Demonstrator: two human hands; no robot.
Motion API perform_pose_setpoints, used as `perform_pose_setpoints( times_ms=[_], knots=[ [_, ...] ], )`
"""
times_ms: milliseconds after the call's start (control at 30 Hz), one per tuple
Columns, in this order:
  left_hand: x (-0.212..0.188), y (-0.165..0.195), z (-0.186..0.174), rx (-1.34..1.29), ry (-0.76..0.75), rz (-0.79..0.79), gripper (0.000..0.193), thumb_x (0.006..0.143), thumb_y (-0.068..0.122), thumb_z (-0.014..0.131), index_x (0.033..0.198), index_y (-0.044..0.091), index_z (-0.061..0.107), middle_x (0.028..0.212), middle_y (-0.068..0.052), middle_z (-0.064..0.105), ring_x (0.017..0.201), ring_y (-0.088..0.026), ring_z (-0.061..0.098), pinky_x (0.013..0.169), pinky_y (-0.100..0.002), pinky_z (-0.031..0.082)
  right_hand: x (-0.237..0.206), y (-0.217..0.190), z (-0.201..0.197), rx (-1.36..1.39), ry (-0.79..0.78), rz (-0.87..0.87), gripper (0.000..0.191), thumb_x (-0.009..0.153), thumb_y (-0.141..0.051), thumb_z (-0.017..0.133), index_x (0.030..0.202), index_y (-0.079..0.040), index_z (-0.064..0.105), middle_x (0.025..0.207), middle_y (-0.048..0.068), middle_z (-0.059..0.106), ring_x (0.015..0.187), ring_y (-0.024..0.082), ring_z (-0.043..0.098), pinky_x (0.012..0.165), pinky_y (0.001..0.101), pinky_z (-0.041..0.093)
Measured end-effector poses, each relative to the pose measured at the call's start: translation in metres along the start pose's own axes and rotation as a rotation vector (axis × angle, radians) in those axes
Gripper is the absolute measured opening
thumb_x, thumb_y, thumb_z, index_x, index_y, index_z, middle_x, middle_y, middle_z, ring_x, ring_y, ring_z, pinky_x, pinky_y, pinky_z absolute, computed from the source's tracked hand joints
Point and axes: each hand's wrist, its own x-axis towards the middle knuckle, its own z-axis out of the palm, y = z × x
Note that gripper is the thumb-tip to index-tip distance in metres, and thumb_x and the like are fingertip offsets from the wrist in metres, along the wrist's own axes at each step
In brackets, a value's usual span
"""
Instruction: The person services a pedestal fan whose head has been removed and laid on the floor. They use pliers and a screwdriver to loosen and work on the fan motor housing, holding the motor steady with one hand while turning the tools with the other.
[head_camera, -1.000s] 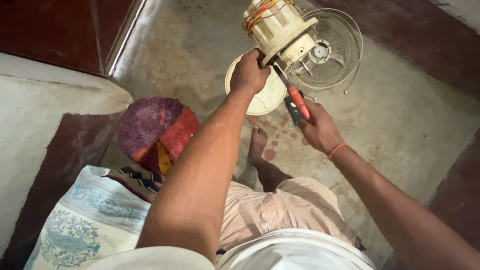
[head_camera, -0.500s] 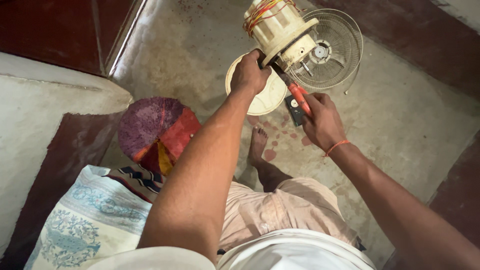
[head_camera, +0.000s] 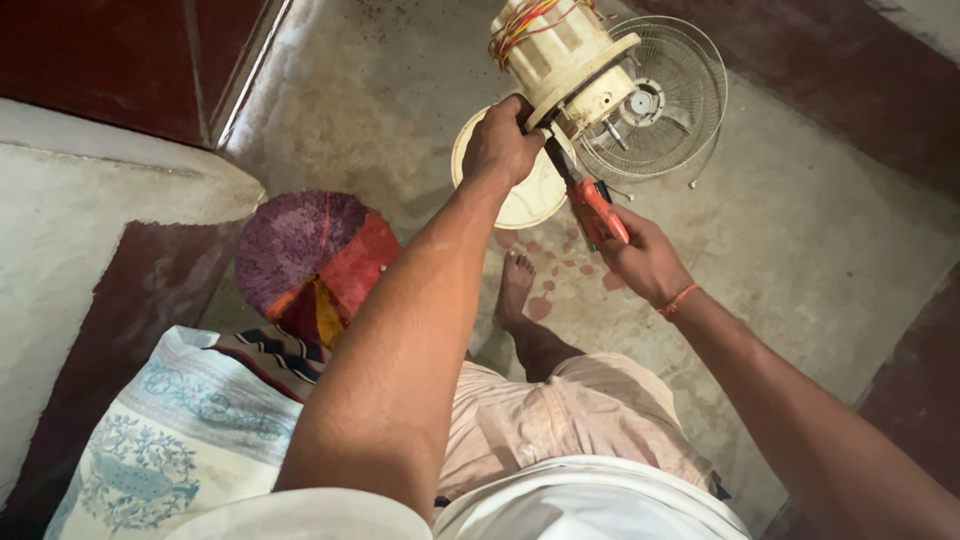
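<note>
My left hand (head_camera: 503, 148) grips the lower edge of a cream fan motor housing (head_camera: 560, 55) with orange and yellow wires showing at its top. My right hand (head_camera: 645, 262) holds a red-handled screwdriver (head_camera: 592, 207), its shaft angled up into the underside of the housing beside my left hand. Behind the housing, a round wire fan guard (head_camera: 665, 105) lies on the floor. A cream round base (head_camera: 525, 195) sits under my left hand.
I sit over a concrete floor (head_camera: 820, 230) with my bare foot (head_camera: 515, 285) stretched out. A round red and purple cushion (head_camera: 315, 260) lies at my left, next to a patterned white cloth (head_camera: 170, 430). A raised ledge (head_camera: 90, 200) runs along the left.
My right hand and the screwdriver have shifted slightly; the handle has turned a little in my grip. My left hand keeps its hold on the motor housing.
</note>
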Motion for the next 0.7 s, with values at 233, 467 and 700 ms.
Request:
perform_pose_setpoints(
  times_ms=[233, 467, 700],
  knots=[
    [-0.002, 0.002, -0.001, 0.032, 0.008, 0.004, 0.029, 0.083, 0.022, 0.074, 0.112, 0.018, 0.070, 0.107, -0.002, 0.077, 0.101, -0.025, 0.073, 0.086, -0.041, 0.055, -0.002, 0.003, -0.004, 0.013, -0.008, -0.070, 0.052, 0.085, 0.000, 0.051, 0.134, -0.010, 0.063, 0.090, 0.001, 0.058, 0.078, 0.013, 0.055, 0.065, 0.0312, 0.053],
    [-0.003, 0.003, -0.003, 0.044, 0.003, -0.009, 0.030, 0.085, 0.023, 0.074, 0.113, 0.018, 0.070, 0.109, -0.003, 0.077, 0.103, -0.025, 0.073, 0.087, -0.042, 0.055, 0.003, -0.001, -0.002, -0.040, 0.022, -0.072, 0.051, 0.086, -0.003, 0.054, 0.136, -0.012, 0.062, 0.089, 0.000, 0.058, 0.077, 0.011, 0.052, 0.067, 0.0291, 0.048],
    [-0.005, 0.004, -0.002, 0.072, -0.009, -0.033, 0.030, 0.086, 0.025, 0.073, 0.115, 0.019, 0.069, 0.111, -0.002, 0.076, 0.106, -0.026, 0.071, 0.088, -0.043, 0.053, 0.011, 0.001, -0.003, -0.103, 0.038, -0.183, 0.054, 0.084, -0.001, 0.053, 0.137, -0.011, 0.062, 0.094, 0.001, 0.061, 0.082, 0.011, 0.055, 0.075, 0.0261, 0.047]
  ],
)
